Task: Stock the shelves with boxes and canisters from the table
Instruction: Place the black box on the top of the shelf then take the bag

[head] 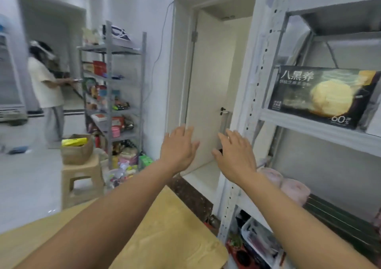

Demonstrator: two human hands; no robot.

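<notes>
My left hand (pixel 178 148) and my right hand (pixel 235 154) are stretched out in front of me, palms down, fingers spread, with nothing in them. They hover above the far corner of the yellow wooden table (pixel 165 233). To the right stands the white metal shelf unit (pixel 317 124). On its middle shelf a black box (pixel 321 95) with a yellow round picture and white characters lies tilted. On the shelf below it sit two pink canisters (pixel 288 186) beside a dark flat box (pixel 340 221).
A white door (pixel 208 87) is straight ahead. At left stands a second grey shelf unit (pixel 112 95) full of goods, with a beige stool (pixel 81 178) carrying a paper bag (pixel 76 149). Another person (pixel 46 87) stands at that shelf. The right unit's lowest shelf holds a tray of packets (pixel 261 240).
</notes>
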